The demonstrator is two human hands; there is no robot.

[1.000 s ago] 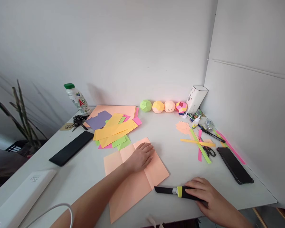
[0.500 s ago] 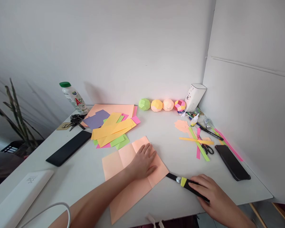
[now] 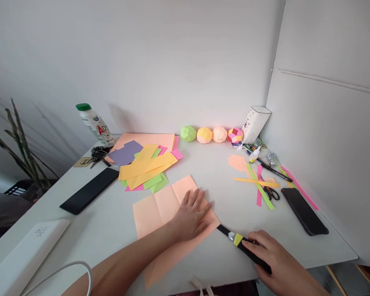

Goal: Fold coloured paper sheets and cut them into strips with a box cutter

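Observation:
A peach sheet of paper (image 3: 148,213) with fold creases lies on the table in front of me. My left hand (image 3: 191,216) rests flat on its right part, fingers spread. In my right hand (image 3: 269,257) is a black and yellow utility knife (image 3: 249,251), gripped by its handle. The knife's dark blade points left, and its tip is at the right corner of the sheet; whether it is under the paper I cannot tell.
Coloured paper pieces (image 3: 146,168) lie behind the sheet. Paper balls (image 3: 204,135) line the wall. Paper strips (image 3: 259,186), scissors (image 3: 274,193) and a phone (image 3: 304,211) are on the right. On the left are a dark slab (image 3: 91,191), a white box-like device (image 3: 33,250) and a bottle (image 3: 95,125).
My left hand has slid slightly right on the sheet, and its fingers have spread wider. The knife stays at the paper's corner. The view has shifted a little.

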